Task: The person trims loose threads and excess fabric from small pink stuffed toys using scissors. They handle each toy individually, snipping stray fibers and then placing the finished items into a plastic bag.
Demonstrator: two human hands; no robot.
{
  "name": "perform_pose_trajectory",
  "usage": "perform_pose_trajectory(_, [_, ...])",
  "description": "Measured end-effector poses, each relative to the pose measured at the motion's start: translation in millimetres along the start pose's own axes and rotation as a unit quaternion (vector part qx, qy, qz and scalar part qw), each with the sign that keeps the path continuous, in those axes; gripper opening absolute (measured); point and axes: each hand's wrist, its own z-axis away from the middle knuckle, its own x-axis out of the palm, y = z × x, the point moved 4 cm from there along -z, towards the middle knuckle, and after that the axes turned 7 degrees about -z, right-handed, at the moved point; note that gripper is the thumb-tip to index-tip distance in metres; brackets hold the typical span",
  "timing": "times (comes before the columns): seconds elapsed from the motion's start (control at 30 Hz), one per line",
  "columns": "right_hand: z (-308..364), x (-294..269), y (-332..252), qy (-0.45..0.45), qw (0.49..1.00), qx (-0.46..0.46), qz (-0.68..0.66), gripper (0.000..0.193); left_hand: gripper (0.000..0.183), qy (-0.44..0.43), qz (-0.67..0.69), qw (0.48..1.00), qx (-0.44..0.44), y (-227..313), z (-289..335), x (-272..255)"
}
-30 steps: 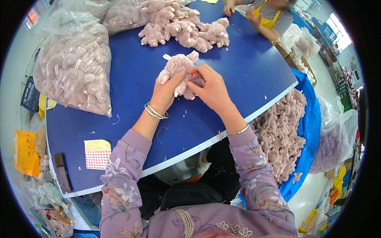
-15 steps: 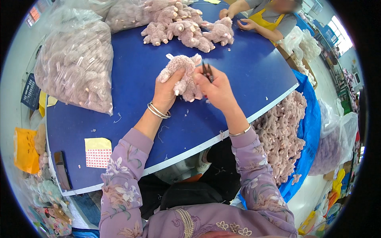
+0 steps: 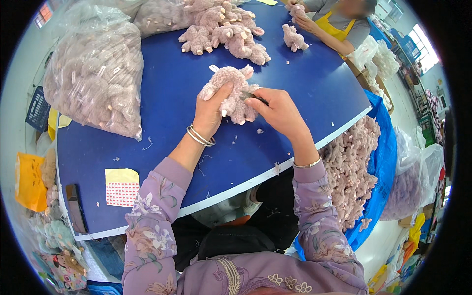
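Note:
Over the table, my left hand grips a fluffy pinkish-grey plush animal, thumb pressed into its body. The toy has a small white tag, a pink ear and pale feet. My right hand is closed around dark thread snips. Their tips point left and meet the toy's fur on its right side; the fur partly hides them. Beyond my hands lies a pile of similar plush toys.
The blue table carries a clear bag of plush toys, a sticker sheet, a dark flat object and thread scraps. At right sits a blue sack full of toys. Across the table, a co-worker handles another plush toy.
My right hand has turned the snips from pointing upward to lying against the toy. The co-worker now holds a plush toy, and a single toy sits apart from the pile near them.

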Motion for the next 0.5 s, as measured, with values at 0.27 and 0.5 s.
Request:
perform_pose_trajectory(0.27, [-2.8, 8.1, -0.7, 0.012, 0.998, -0.063, -0.012, 0.022, 0.031, -0.003, -0.015, 1.0, -0.006, -0.1, 1.1, -0.2])
perform_pose_trajectory(0.5, [-4.5, 11.0, 0.6, 0.017, 0.996, -0.082, 0.026, 0.022, 0.029, -0.009, -0.028, 1.0, -0.007, -2.4, 0.4, 1.0])
